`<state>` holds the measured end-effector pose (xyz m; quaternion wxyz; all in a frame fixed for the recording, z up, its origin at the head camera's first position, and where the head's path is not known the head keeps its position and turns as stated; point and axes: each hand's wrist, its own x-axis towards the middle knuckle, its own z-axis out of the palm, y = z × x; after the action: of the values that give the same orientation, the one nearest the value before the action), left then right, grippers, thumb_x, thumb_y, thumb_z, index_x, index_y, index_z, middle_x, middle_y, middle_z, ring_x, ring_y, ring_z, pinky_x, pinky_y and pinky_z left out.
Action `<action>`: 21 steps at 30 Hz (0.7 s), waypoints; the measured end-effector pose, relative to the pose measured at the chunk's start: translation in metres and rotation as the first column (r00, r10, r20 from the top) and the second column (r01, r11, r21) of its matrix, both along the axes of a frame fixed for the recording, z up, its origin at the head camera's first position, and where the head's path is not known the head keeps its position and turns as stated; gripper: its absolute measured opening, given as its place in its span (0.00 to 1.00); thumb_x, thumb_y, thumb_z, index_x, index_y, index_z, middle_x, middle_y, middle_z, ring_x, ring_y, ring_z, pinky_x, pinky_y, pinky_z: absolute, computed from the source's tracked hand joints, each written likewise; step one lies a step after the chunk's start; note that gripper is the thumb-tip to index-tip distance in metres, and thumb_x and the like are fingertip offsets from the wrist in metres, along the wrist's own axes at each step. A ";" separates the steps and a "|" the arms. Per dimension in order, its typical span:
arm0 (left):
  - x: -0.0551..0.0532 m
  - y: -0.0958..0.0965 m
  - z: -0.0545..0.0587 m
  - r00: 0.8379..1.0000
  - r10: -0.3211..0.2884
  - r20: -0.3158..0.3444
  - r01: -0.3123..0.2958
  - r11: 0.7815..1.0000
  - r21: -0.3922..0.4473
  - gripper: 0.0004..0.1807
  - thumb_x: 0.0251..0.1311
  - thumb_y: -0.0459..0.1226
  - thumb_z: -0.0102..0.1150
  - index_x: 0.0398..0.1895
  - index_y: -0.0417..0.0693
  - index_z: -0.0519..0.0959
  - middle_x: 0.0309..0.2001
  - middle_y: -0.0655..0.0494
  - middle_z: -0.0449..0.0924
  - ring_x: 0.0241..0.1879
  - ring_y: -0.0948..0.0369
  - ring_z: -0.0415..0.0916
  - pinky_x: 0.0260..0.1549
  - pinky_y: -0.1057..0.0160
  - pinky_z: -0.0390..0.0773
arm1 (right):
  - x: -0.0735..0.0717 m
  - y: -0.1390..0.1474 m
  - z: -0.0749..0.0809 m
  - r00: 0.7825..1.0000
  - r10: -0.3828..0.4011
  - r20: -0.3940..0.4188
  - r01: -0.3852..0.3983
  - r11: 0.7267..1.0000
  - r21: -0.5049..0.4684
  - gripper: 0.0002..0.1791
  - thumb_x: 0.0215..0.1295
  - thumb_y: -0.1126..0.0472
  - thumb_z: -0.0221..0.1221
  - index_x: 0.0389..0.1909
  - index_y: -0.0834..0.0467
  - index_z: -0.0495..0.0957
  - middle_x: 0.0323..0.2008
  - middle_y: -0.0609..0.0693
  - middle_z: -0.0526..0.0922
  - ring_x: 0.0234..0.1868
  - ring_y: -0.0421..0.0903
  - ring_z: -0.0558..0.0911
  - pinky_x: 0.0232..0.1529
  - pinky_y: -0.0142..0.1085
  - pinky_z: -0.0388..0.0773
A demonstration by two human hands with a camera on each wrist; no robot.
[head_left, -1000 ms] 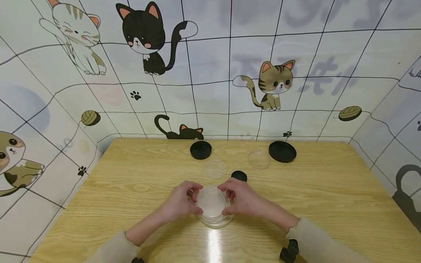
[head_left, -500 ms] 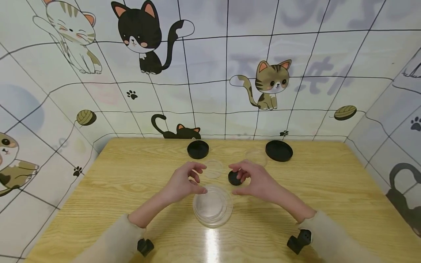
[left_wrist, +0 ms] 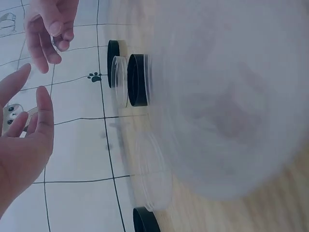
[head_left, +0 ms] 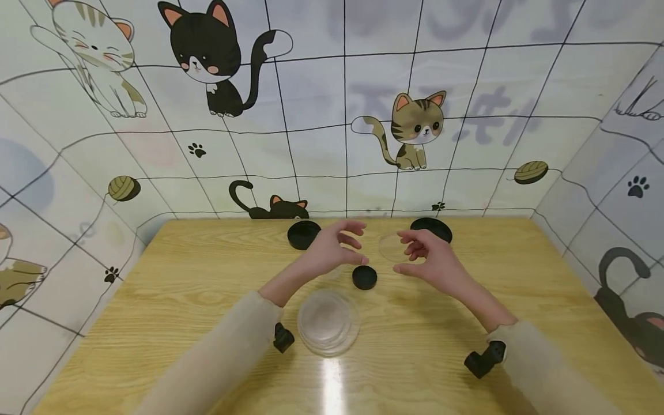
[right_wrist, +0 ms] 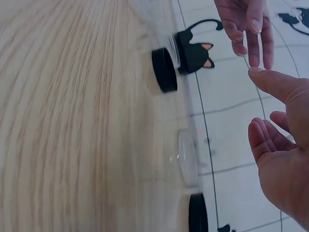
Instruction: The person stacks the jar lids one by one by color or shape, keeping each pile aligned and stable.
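Observation:
My left hand (head_left: 334, 249) hovers over the middle of the table, past the stack of clear round dishes (head_left: 327, 323). Its fingers are loosely bent, with nothing between them. A small black round lid (head_left: 365, 277) lies just below its thumb. To the right, my right hand (head_left: 433, 260) is also raised, fingers and thumb apart and holding nothing. Beside its fingertips lies a thin clear round piece (head_left: 388, 246). Another clear round piece (head_left: 334, 271) is mostly hidden behind my left wrist. In the left wrist view the clear dishes (left_wrist: 231, 111) loom large and blurred.
A black round lid (head_left: 304, 235) lies near the table's far edge, left of centre. A larger black round lid (head_left: 428, 227) sits at the far right, partly covered by my right hand. A cat-patterned cloth (head_left: 321, 132) rises behind the wooden table (head_left: 197, 276).
Both hands have left the stack of clear dishes and moved away toward the far side. The left hand has gone farther right; the right hand has passed the small black lid.

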<state>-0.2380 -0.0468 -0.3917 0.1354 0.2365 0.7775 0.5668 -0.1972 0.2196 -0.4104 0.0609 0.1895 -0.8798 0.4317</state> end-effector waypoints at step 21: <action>-0.074 0.048 -0.025 0.989 -0.011 0.146 0.014 1.000 -0.020 0.40 0.61 0.31 0.72 0.75 0.44 0.65 0.71 0.38 0.64 0.59 0.49 0.74 0.58 0.52 0.77 | -0.017 0.039 -0.037 0.955 -0.206 0.213 0.200 0.979 0.049 0.40 0.63 0.60 0.72 0.71 0.72 0.66 0.58 0.67 0.77 0.52 0.60 0.80 0.49 0.45 0.79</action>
<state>-0.3122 0.0011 -0.4166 0.1980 0.1977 0.7700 0.5733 -0.2139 0.2582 -0.4475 0.0061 0.0508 -0.9017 0.4294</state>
